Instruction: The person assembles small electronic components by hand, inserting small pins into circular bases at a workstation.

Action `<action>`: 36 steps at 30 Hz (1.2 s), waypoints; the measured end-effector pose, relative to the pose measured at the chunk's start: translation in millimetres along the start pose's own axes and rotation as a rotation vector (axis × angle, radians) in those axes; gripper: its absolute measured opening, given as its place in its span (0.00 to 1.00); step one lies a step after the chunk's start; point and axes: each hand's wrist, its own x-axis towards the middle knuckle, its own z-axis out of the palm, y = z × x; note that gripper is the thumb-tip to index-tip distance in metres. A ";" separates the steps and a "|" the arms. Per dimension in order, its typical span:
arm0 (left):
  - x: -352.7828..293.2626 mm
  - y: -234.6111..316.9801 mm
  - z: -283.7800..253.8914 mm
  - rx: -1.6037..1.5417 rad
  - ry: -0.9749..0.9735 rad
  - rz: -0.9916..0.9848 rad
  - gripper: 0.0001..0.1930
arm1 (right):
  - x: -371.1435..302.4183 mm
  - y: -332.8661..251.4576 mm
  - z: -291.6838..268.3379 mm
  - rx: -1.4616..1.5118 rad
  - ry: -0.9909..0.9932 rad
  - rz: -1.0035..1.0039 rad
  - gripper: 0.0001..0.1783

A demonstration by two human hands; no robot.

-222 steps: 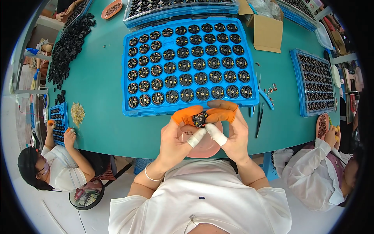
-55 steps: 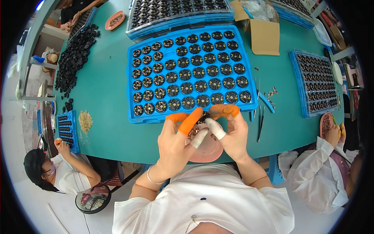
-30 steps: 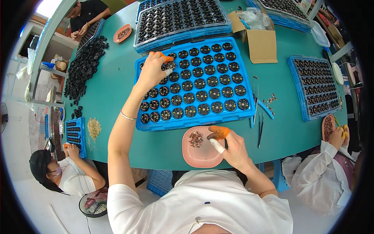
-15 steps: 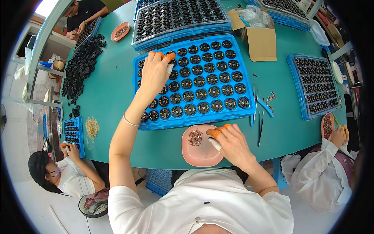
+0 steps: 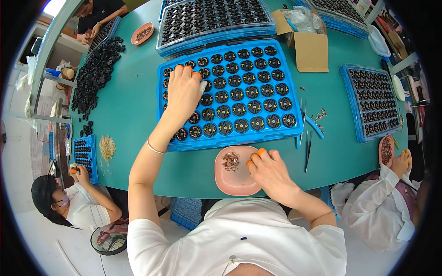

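Observation:
My left hand point(image 5: 184, 92) is over the left part of a blue tray point(image 5: 239, 139) that holds rows of round black parts point(image 5: 239, 109) with yellow and copper-coloured marks. Orange covers wrap its fingertips, which bend down among the parts; what they grip is hidden. At the right rim of a pink dish point(image 5: 237, 186) is my right hand point(image 5: 272, 177), palm down, its orange-covered fingers curled together. Whether anything sits between them cannot be made out. Small copper-and-silver pieces point(image 5: 230, 161) lie heaped in the dish.
Tweezers point(image 5: 308, 152) lie right of the tray near loose small pieces point(image 5: 319, 116). Behind stand a stacked covered tray point(image 5: 214, 23) and a cardboard box point(image 5: 311, 53). A black parts heap point(image 5: 96, 76) lies left; another filled tray point(image 5: 374, 103) lies right. Co-workers sit left, right and far left.
My left hand has shifted slightly nearer to me, uncovering parts in the tray's far row. My right hand has turned, its fingers now pointing more away from me at the dish's rim.

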 end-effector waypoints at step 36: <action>-122.1 128.9 -70.6 -1.333 -0.078 -0.475 0.07 | 20.6 -10.9 -4.1 0.323 0.840 0.129 0.14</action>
